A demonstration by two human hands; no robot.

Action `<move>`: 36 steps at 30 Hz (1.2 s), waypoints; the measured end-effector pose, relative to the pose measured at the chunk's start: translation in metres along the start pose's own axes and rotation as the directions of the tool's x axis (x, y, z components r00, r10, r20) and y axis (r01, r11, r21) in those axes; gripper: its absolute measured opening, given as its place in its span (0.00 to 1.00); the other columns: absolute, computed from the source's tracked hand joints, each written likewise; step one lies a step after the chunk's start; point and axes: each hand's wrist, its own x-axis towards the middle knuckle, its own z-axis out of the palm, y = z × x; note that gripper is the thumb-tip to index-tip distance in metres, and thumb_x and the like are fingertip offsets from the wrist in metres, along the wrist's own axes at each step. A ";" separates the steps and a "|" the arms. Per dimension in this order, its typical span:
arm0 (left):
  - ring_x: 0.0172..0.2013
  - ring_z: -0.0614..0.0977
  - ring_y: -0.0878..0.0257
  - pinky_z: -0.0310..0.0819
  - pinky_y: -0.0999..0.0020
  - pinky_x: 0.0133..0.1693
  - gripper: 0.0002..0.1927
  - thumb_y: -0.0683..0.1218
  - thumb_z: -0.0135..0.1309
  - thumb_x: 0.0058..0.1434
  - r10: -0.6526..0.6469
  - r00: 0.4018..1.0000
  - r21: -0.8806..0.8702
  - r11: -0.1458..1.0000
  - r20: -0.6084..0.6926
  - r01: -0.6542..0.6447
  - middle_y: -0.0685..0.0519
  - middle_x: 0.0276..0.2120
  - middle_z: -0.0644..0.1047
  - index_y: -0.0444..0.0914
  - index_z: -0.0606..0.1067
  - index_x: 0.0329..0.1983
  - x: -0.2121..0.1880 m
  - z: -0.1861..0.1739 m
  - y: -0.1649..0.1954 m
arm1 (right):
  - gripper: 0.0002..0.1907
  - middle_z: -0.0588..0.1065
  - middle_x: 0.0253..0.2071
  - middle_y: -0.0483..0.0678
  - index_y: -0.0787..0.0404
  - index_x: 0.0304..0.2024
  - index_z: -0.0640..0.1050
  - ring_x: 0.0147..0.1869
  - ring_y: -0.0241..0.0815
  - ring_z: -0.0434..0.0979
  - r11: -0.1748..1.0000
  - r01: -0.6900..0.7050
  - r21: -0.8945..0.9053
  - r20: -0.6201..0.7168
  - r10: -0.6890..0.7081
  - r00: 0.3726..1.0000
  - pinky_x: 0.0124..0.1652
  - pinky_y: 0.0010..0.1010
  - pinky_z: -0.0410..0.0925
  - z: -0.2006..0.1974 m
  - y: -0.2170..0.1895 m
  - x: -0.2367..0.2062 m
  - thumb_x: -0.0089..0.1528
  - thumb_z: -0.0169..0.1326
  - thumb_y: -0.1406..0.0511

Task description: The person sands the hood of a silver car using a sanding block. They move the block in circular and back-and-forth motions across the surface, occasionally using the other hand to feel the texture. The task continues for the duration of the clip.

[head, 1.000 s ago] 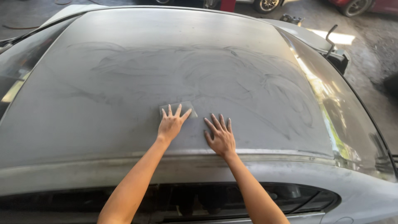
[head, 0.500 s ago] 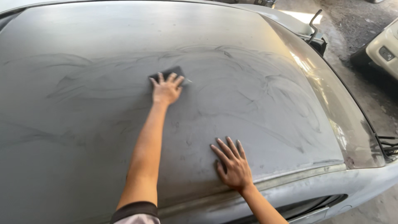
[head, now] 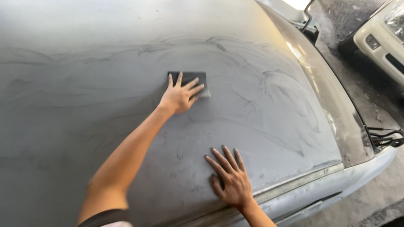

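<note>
Grey dusty car roof panel (head: 105, 84), matt w/ swirl marks, carries both hands. Left hand (head: 180, 96) lies flat, fingers spread, pressing a dark rectangular sanding pad (head: 198, 78) onto the metal; pad pokes out just past the fingertips. Right hand (head: 232, 181) sits splayed, empty, nearer the roof edge, likely as a brace. White car (head: 381, 35) stands well off to the right. No labels or signs visible.

Head view: left hand (head: 180, 97) pressed flat, fingers spread, on a dark sanding pad (head: 198, 80) lying on the dusty grey car roof (head: 84, 63); right hand (head: 231, 180) spread flat near the roof's edge; white car (head: 385, 35) at upper right.
</note>
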 end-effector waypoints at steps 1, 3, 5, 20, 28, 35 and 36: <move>0.72 0.48 0.32 0.33 0.22 0.64 0.30 0.62 0.36 0.69 -0.121 0.992 0.024 0.992 0.030 0.120 0.59 0.76 0.53 0.61 0.56 0.75 0.022 -0.010 -0.017 | 0.33 0.62 0.74 0.48 0.51 0.69 0.69 0.81 0.54 0.50 1.000 -0.002 -0.007 -0.006 0.002 1.000 0.74 0.54 0.39 0.000 -0.001 0.001 0.59 0.49 0.60; 0.75 0.45 0.35 0.25 0.23 0.68 0.27 0.65 0.30 0.72 -0.424 0.902 0.062 0.906 0.081 0.420 0.65 0.77 0.49 0.67 0.54 0.75 0.039 -0.031 -0.064 | 0.34 0.62 0.74 0.48 0.51 0.69 0.69 0.80 0.54 0.50 1.000 -0.022 -0.008 0.000 0.022 1.000 0.74 0.54 0.39 0.000 -0.002 0.001 0.57 0.49 0.60; 0.73 0.41 0.32 0.24 0.19 0.64 0.29 0.66 0.26 0.69 -0.668 0.742 -0.020 0.742 0.062 0.670 0.66 0.78 0.44 0.66 0.51 0.74 0.016 -0.055 -0.117 | 0.35 0.63 0.74 0.48 0.52 0.68 0.69 0.80 0.53 0.50 0.999 -0.044 -0.004 0.025 0.044 0.999 0.73 0.54 0.39 0.001 -0.001 0.001 0.56 0.49 0.60; 0.74 0.42 0.38 0.25 0.26 0.67 0.29 0.63 0.26 0.71 -0.153 0.978 0.064 0.987 0.139 0.145 0.65 0.76 0.47 0.64 0.50 0.76 0.022 -0.011 -0.002 | 0.34 0.65 0.72 0.50 0.54 0.67 0.70 0.79 0.55 0.54 0.999 -0.002 0.044 -0.042 0.004 0.999 0.73 0.55 0.42 -0.002 0.000 0.001 0.55 0.51 0.62; 0.71 0.48 0.29 0.32 0.20 0.62 0.32 0.63 0.26 0.71 -0.806 0.591 0.026 0.590 -0.044 0.807 0.57 0.76 0.51 0.56 0.51 0.78 -0.158 -0.050 -0.209 | 0.34 0.65 0.72 0.49 0.55 0.67 0.70 0.79 0.54 0.53 1.000 -0.010 0.011 -0.032 0.010 0.999 0.73 0.55 0.41 0.001 0.007 -0.004 0.56 0.50 0.62; 0.74 0.39 0.37 0.21 0.27 0.66 0.27 0.61 0.31 0.71 -0.185 0.981 -0.021 0.982 0.052 0.186 0.57 0.76 0.51 0.62 0.56 0.74 -0.059 0.000 -0.003 | 0.33 0.65 0.72 0.49 0.55 0.67 0.70 0.79 0.54 0.54 0.999 -0.012 0.032 -0.068 0.014 0.998 0.73 0.54 0.43 -0.003 0.001 0.000 0.57 0.50 0.63; 0.75 0.39 0.38 0.22 0.27 0.67 0.28 0.61 0.32 0.72 -0.163 0.954 0.045 0.987 0.253 0.157 0.61 0.77 0.49 0.61 0.53 0.76 -0.025 0.003 0.020 | 0.33 0.65 0.72 0.49 0.55 0.67 0.71 0.79 0.54 0.54 0.999 0.000 0.036 -0.075 0.003 0.997 0.73 0.54 0.42 -0.003 0.000 0.001 0.56 0.50 0.63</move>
